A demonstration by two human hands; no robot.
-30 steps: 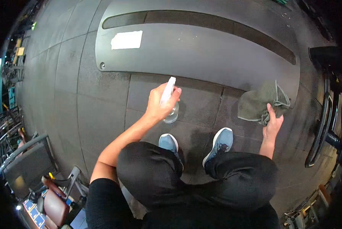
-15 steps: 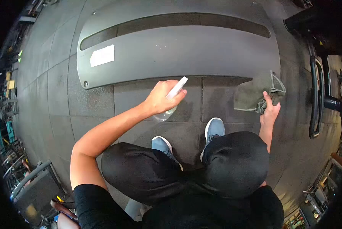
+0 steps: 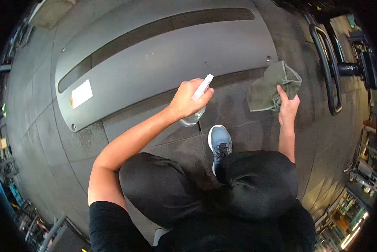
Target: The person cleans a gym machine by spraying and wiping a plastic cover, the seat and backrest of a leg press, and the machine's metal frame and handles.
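My left hand (image 3: 190, 98) is wrapped round the neck of a clear spray bottle (image 3: 192, 119) with a white spray head (image 3: 203, 87). The bottle's lower part shows below the hand, above the floor. At the right, my right hand (image 3: 288, 107) grips a folded grey-green cloth (image 3: 269, 90), which hangs out to the left and above the fingers. Beyond both hands lies a large grey panel (image 3: 167, 54) with a long curved slot, a white label (image 3: 82, 94) near its left end and small droplets on its surface.
Dark rubber floor tiles (image 3: 171, 147) lie underneath. One blue shoe (image 3: 220, 138) shows between my knees. At the upper right stands equipment with a black looped bar (image 3: 328, 69). More equipment lines the left and lower right edges.
The view has turned, so the panel now slants, lower at its left end. The left shoe has gone out of sight. Both hands keep hold of the bottle and the cloth.
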